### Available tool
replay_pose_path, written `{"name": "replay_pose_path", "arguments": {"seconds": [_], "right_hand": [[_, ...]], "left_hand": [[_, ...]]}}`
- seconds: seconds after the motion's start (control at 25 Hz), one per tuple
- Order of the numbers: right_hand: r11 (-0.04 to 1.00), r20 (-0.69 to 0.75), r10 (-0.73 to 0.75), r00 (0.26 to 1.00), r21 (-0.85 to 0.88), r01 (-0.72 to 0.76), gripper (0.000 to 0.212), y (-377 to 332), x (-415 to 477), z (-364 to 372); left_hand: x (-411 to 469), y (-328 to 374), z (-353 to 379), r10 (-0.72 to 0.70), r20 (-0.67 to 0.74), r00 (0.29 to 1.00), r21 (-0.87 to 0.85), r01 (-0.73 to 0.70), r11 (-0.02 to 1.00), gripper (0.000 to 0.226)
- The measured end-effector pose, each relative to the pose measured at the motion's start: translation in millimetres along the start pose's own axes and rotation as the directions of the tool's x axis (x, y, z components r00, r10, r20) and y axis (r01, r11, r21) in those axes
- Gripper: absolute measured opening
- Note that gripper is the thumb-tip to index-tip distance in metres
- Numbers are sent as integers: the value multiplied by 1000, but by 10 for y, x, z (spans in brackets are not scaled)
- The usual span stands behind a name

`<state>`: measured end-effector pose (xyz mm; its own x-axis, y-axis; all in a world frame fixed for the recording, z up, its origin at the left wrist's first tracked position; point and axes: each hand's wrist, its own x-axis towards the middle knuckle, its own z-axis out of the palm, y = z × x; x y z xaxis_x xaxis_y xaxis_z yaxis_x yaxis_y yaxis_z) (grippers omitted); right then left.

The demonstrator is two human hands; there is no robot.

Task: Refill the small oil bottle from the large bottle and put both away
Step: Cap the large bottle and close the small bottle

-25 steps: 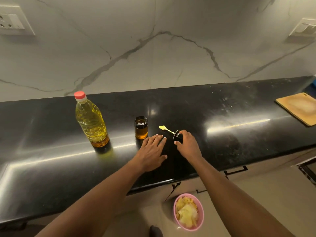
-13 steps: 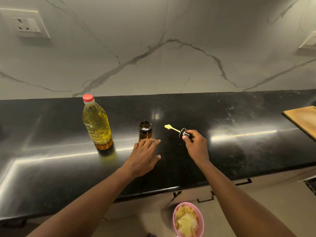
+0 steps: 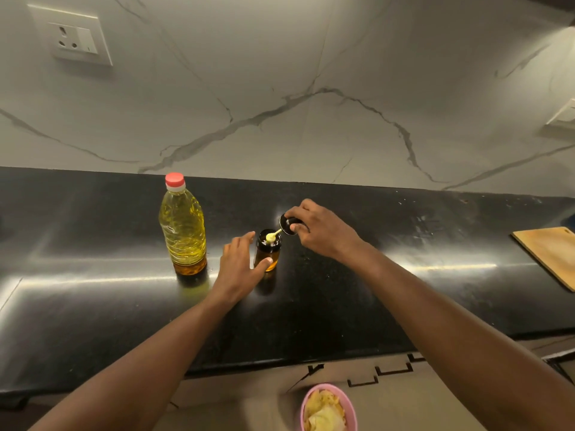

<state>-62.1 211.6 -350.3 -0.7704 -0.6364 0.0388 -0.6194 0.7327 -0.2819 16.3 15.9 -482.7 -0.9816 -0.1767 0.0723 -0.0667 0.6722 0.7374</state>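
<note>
1. The large bottle (image 3: pixel 183 225) stands upright on the black counter (image 3: pixel 404 293), left of the hands. Its red cap (image 3: pixel 174 179) is on, and clear yellow oil fills it almost to the shoulder.
2. The small bottle (image 3: pixel 267 251) is brown glass and stands upright just right of the large bottle, apart from it. Its mouth is uncovered. The lower part glows amber with oil, but the exact level cannot be told through the dark glass.
3. The left hand (image 3: pixel 239 269) holds the small bottle. The thumb (image 3: pixel 267 261) lies against its front and the fingers stretch along its left side, so the bottle sits between them.
4. The right hand (image 3: pixel 323 231) is curled round a black lid (image 3: pixel 287 223), gripping it tilted just above and to the right of the small bottle. A yellow stem tip (image 3: pixel 271 237) on the lid hangs over the uncovered mouth.
5. A wooden cutting board (image 3: pixel 550 256) lies at the right end of the counter, well apart from the bottles.
6. A pink bowl (image 3: pixel 306 402) sits below the counter edge and holds pale yellow scraps that are too blurred to name.
</note>
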Motion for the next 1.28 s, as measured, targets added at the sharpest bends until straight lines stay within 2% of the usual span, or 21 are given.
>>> {"name": "replay_pose_path", "arguments": {"seconds": [0.16,0.32,0.8,1.28], "right_hand": [[989,174,9,985,-148,17,32,-122,296,112],[972,248,18,968,-232,42,34,-209,478,299],[963,344,12,939,-256,81,28,-280,736,339],[955,308,56,950,-295,39,23,-281,685,380]], "left_hand": [[108,70,36,4,7,1000,31,-4,1000,77],[123,43,44,10,-17,1000,-11,-10,1000,72],[148,35,36,16,-75,997,-60,-20,998,59],[94,110,47,-12,-85,996,-32,9,999,57]]}}
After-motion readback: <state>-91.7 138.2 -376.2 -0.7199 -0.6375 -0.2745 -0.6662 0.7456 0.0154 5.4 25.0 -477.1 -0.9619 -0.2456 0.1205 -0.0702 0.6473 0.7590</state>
